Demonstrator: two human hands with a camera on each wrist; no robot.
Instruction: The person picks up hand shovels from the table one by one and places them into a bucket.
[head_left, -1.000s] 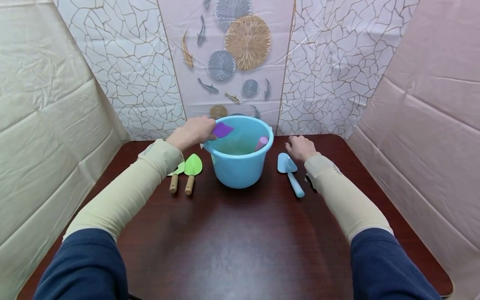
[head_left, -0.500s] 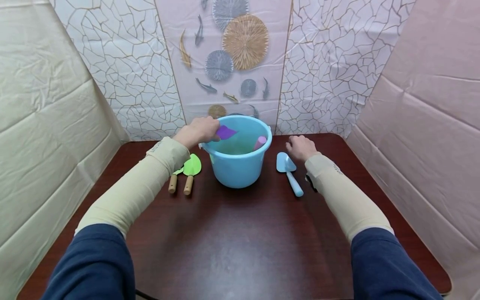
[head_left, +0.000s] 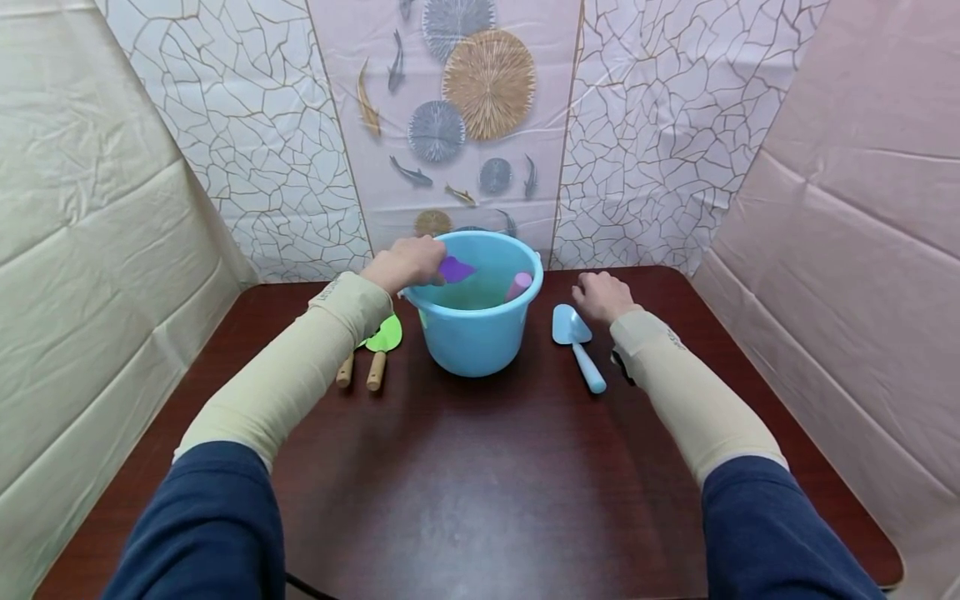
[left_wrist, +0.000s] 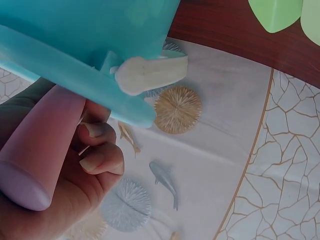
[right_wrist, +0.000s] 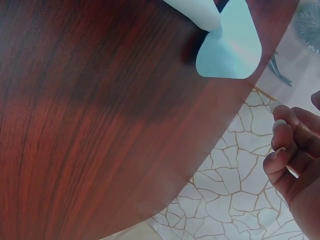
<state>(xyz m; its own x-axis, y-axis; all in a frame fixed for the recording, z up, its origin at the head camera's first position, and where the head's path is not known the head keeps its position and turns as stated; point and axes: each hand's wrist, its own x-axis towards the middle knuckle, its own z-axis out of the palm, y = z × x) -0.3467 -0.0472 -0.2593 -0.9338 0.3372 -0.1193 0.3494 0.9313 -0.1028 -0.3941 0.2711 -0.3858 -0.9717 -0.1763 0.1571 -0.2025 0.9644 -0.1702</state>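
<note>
My left hand (head_left: 407, 262) grips a small trowel with a purple blade (head_left: 455, 269), held over the left side of the light-blue bucket (head_left: 474, 342). In the left wrist view its pink handle (left_wrist: 42, 150) lies in the palm with fingers curled around it, close by the bucket's rim (left_wrist: 75, 80). A pink handle end (head_left: 519, 287) leans inside the bucket at the right; what it belongs to is hidden. My right hand (head_left: 602, 296) holds nothing, its fingers loosely bent. Nearest to it lies a light-blue trowel (head_left: 572, 325), blade toward the back.
Left of the bucket, a green leaf-shaped trowel (head_left: 385, 333) and a second wooden-handled one (head_left: 345, 372), partly covered by the left sleeve, lie on the dark brown table (head_left: 480, 500). Patterned cloth (head_left: 652, 167) hangs close behind the bucket. A black cable (head_left: 309, 588) shows at the front edge.
My left hand has moved slightly right with the purple-bladed trowel, farther over the bucket's opening. Its forearm now covers more of the green trowels. The right hand has stayed in place.
</note>
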